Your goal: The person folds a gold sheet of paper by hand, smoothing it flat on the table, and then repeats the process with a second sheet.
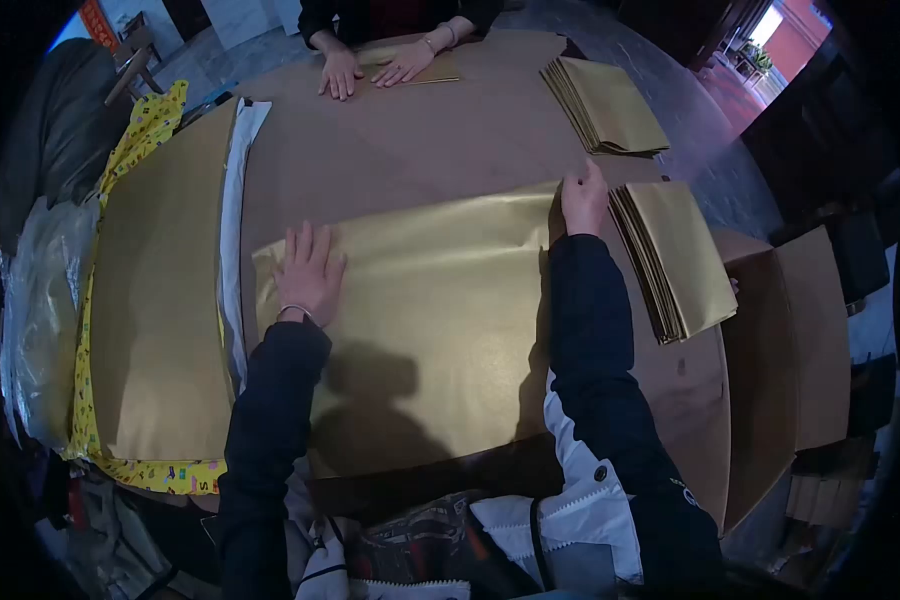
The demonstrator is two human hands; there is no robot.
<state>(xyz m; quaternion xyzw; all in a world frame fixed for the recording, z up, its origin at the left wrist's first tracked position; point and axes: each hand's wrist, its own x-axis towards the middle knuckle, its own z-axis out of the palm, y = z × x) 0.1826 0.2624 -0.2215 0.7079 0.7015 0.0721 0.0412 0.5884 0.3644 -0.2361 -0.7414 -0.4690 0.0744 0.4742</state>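
A large sheet of gold paper (440, 330) lies in front of me on a brown board (410, 150), its near edge by my body. My left hand (310, 270) rests flat on its far left corner, fingers spread. At the far right corner, my right hand (584, 200) is closed with the thumb up, pinching the sheet's edge. The paper ripples slightly near that hand. Just right of my right forearm sits a stack of folded gold paper (678, 260).
Another folded gold stack (610, 105) lies farther back. Across the table, a person's hands (400, 65) press on a gold piece. At left is a pile of large gold sheets (165, 300) over yellow patterned wrapping (145, 475). An open cardboard box (810, 340) stands at right.
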